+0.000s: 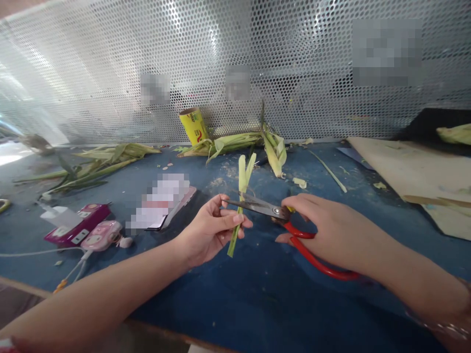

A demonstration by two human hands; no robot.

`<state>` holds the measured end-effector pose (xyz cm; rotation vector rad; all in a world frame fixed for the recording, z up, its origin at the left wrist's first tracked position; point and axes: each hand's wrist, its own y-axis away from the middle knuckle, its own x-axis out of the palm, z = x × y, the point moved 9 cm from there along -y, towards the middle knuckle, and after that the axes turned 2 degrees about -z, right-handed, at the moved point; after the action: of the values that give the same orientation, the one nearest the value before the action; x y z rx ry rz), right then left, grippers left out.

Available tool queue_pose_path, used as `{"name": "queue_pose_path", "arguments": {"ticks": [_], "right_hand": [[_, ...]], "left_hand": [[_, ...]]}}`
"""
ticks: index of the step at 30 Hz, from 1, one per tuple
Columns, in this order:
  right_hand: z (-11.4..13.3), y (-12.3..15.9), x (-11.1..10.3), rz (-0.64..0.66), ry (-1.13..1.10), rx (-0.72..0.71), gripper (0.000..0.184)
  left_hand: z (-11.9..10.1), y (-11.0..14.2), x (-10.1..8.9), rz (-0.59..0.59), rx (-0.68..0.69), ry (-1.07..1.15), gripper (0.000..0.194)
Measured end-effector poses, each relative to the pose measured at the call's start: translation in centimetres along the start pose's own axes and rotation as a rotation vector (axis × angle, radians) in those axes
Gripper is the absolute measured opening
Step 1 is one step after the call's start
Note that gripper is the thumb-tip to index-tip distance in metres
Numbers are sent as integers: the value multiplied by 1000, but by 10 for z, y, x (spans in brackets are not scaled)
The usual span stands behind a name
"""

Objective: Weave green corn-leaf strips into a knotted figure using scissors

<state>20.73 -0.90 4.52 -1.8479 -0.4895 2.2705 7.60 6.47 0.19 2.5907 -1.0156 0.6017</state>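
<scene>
Between the thumb and fingers of my left hand (217, 226) is a narrow green strip of corn husk (242, 182), held upright. Its pale top splits into two rounded lobes, and its green lower end sticks out below my fingers. My right hand (331, 230) grips red-handled scissors (319, 264). Their dark blades point left and lie across the strip just above my left thumb, with the tips near my left fingertips. Whether the blades touch the strip I cannot tell.
Corn husks (224, 143) and a yellow cardboard tube (194, 126) stand along the perforated metal screen (206, 59). More husks (99, 164) lie left. A phone (162, 203), a purple power strip (79, 225) and a pink case (103, 236) with cables are near my left arm. Cardboard (408, 166) lies right.
</scene>
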Motion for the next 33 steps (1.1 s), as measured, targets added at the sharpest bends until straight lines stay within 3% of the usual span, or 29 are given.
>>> {"name": "queue_pose_path", "arguments": {"ticks": [10, 23, 28, 33], "right_hand": [[-8, 1, 1, 2, 71, 30, 37], [-4, 2, -12, -147, 232, -17, 32], [-9, 0, -12, -139, 208, 56, 38], [-32, -3, -11, -72, 163, 244, 42]], "left_hand": [[0, -1, -1, -11, -16, -7, 36], [1, -3, -5, -81, -44, 40, 35], [1, -4, -6, -89, -51, 29, 34], [1, -6, -10, -95, -44, -18, 31]]}}
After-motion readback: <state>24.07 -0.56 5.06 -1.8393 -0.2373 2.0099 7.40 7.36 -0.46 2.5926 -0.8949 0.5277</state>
